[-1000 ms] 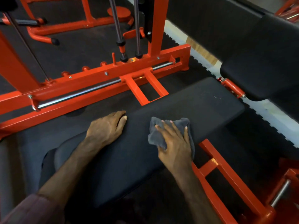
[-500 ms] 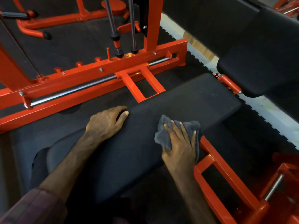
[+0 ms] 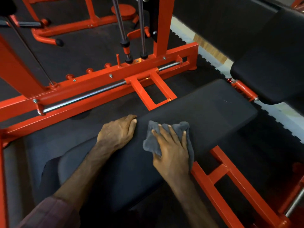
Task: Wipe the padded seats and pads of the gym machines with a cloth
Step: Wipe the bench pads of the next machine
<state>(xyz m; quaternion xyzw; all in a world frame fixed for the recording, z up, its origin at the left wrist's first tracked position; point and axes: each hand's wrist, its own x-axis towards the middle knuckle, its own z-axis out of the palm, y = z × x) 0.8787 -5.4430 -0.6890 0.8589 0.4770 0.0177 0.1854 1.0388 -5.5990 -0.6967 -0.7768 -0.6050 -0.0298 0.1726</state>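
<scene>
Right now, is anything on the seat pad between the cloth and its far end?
Nothing visible: the right hand presses the grey cloth on the seat pad, and the pad's surface beyond it lies bare.

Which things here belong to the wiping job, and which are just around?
In the job: grey cloth under the right hand; long black seat pad; left hand resting on its edge.
Just around: orange frame; chrome rod; second black pad.

The left arm wore a dark maroon checked sleeve (image 3: 47, 213) pushed up the forearm; the right arm was bare.
</scene>
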